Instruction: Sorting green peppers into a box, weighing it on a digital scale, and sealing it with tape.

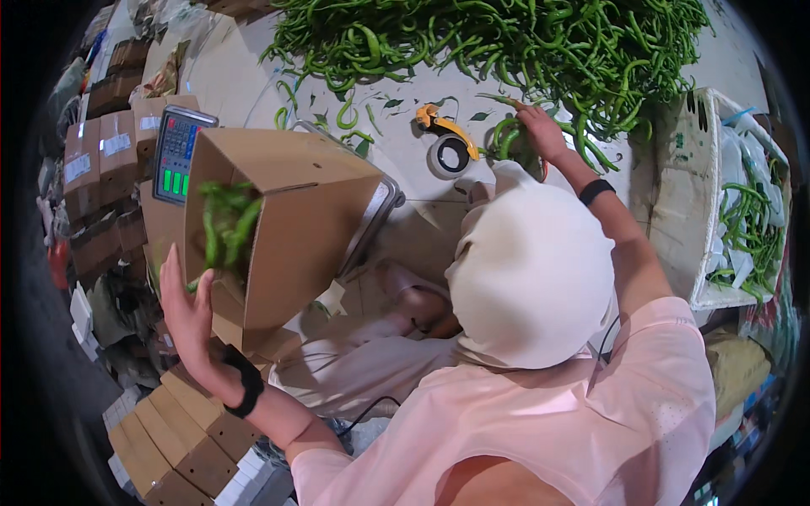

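My left hand (186, 310), fingers apart, is at the mouth of a tilted cardboard box (304, 234). Blurred green peppers (228, 224) show inside the opening, just beyond the fingertips. The box rests on a platform scale (373, 218), whose display unit (177, 155) stands behind it at the left. Over the floor, my right hand (543, 136) pinches a brownish-green pepper (503, 100) that sticks out past the fingertips. Curved green peppers (506, 139) lie beside and below that hand. A yellow tape dispenser (452, 136) with a tape roll lies to its left.
A large heap of green peppers (493, 38) spreads across the far floor. At the right stands a white foam box (686, 196) with peppers and plastic bags. Stacked cartons (101, 164) line the left side, with more folded cardboard boxes (180, 436) at the lower left.
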A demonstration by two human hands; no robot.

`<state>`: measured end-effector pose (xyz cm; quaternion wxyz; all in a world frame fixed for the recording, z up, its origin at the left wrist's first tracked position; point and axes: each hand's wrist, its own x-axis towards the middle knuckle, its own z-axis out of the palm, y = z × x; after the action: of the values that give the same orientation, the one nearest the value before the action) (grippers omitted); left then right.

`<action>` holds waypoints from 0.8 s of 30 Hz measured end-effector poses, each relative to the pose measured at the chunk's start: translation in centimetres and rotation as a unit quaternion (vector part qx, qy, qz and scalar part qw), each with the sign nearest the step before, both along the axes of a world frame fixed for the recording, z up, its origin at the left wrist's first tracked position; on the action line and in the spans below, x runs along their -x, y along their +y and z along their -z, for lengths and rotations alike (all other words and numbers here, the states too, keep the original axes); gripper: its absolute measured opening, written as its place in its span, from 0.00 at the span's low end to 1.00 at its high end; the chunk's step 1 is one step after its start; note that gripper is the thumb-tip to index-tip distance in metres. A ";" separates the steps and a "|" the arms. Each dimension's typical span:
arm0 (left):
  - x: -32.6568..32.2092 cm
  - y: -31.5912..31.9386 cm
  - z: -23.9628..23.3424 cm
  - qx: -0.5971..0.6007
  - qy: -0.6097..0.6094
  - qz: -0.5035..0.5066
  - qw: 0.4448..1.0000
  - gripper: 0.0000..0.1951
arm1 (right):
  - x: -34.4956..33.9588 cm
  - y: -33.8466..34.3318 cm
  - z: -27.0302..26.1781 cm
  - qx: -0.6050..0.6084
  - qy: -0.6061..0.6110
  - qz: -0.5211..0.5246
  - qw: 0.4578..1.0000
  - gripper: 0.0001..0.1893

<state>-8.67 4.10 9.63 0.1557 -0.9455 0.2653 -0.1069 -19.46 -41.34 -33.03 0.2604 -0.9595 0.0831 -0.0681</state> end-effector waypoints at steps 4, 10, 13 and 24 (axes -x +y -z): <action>3.7 -7.8 1.6 0.458 0.178 0.047 0.870 0.15 | 0.9 -2.3 1.6 0.137 0.004 -0.088 0.987 0.18; 6.5 -17.8 15.2 0.530 0.591 -0.126 0.594 0.13 | 2.1 -4.7 0.1 0.285 0.013 -0.139 0.948 0.10; 5.8 -20.2 22.3 0.394 0.703 -0.104 0.583 0.17 | 3.4 -4.7 -2.3 -0.046 -0.022 0.113 0.992 0.13; 4.2 -27.4 32.3 0.649 0.693 -0.126 0.290 0.09 | 5.4 6.7 -9.3 -0.767 0.081 0.107 0.627 0.15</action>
<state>-12.85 -23.30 -22.64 -0.7384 -0.4823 -0.0039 0.4714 -24.89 -34.65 -23.68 0.8853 -0.3987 0.2285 0.0705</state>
